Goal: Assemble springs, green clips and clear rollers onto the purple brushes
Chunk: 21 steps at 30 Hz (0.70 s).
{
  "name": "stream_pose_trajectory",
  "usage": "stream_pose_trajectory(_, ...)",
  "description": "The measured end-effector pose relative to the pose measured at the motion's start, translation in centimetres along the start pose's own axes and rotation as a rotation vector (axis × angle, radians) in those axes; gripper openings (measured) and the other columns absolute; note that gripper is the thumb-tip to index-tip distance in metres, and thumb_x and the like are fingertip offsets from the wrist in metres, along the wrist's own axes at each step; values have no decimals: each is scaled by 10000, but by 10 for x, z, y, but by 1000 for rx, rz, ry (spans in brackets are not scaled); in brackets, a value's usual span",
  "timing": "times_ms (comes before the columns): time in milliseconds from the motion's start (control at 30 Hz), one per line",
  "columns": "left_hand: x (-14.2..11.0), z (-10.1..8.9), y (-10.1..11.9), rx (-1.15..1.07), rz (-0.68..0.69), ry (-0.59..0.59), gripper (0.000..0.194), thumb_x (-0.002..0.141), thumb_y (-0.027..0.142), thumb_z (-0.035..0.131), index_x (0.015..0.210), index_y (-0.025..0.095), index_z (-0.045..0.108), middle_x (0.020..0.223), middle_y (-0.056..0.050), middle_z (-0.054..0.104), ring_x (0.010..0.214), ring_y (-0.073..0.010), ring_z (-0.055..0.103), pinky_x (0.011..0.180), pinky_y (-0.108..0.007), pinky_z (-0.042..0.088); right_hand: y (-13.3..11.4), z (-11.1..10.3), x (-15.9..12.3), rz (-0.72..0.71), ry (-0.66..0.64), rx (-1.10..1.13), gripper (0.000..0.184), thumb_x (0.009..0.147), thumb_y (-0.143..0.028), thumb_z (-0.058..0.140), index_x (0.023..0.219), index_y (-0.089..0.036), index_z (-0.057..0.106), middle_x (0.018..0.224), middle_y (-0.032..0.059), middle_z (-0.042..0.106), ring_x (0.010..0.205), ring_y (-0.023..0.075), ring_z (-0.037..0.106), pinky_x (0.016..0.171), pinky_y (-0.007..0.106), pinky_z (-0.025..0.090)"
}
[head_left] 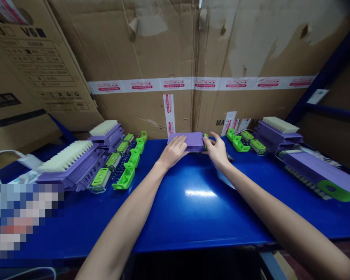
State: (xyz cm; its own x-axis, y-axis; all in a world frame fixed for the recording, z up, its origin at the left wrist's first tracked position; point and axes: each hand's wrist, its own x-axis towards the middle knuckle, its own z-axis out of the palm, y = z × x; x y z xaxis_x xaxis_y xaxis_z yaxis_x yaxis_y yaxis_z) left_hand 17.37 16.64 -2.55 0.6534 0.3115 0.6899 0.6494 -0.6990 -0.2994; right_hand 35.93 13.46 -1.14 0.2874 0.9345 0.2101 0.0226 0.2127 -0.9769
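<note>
A purple plastic brush body [195,140] lies near the back of the blue table, its flat face up and what look like pale bristles under its front edge. My left hand [175,151] is closed over its left part, with the fingers on top and the thumb at the front. A green end cap [205,141] sits at the body's right end. My right hand [217,151] pinches that cap with thumb and fingers, partly hiding it. Whether the cap is fully seated cannot be seen.
Purple brush bodies with cream bristles [68,155] stand at left, beside green-topped pieces [101,177] and green end caps [125,177]. Similar parts [258,146] sit at right, near a longer purple brush [326,169]. Cardboard [151,50] walls the back of the blue table [181,221].
</note>
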Motion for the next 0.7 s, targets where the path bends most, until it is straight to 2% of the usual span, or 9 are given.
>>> stream_pose_trajectory(167,1,-2,1,14,27,20,183,903,312,510,920,135,557,1197,-178,629,1151,-258,588,1015,-424,459,-2,8,-1,88,21,46,533,803,-365,556,1302,-203,462,1064,104,666,828,221,679,620,387,609)
stream_pose_trajectory(267,2,-4,2,10,30,-26,191,909,326,495,902,144,554,1173,-175,635,1121,-256,599,973,-417,475,-2,8,1,102,21,58,544,799,-356,560,1306,-184,463,1015,105,684,794,229,684,609,407,607)
stream_pose_trajectory(367,3,-4,4,-26,-33,-65,259,871,393,549,971,154,550,1185,-176,612,1137,-285,569,949,-458,459,0,7,1,-50,-19,18,616,783,-391,588,1344,-189,434,1025,101,694,841,243,688,665,425,602)
stream_pose_trajectory(433,3,-3,5,-33,-126,-22,455,816,482,600,1109,145,517,1267,-201,546,1208,-324,500,985,-505,404,2,6,-1,-197,-63,-36,636,773,-433,608,1346,-213,443,1101,99,679,948,255,671,750,432,589)
stream_pose_trajectory(500,2,-1,5,-50,-208,20,661,787,544,605,1260,118,429,1317,-220,491,1245,-336,453,1002,-503,371,2,7,-3,-300,-82,-86,620,770,-464,618,1326,-227,476,1186,100,646,1050,266,635,827,447,565)
stream_pose_trajectory(600,1,1,6,-67,-259,-3,755,802,557,577,1360,110,336,1291,-209,504,1195,-318,479,962,-453,387,3,10,-5,-334,-59,-126,590,779,-479,611,1300,-223,507,1219,106,630,1115,279,601,887,483,533)
stream_pose_trajectory(700,0,2,6,-33,-259,-36,758,804,569,568,1375,124,340,1274,-200,509,1160,-322,489,942,-438,382,4,12,-5,-311,-31,-130,589,783,-490,605,1295,-215,510,1190,106,647,1123,282,600,914,494,513)
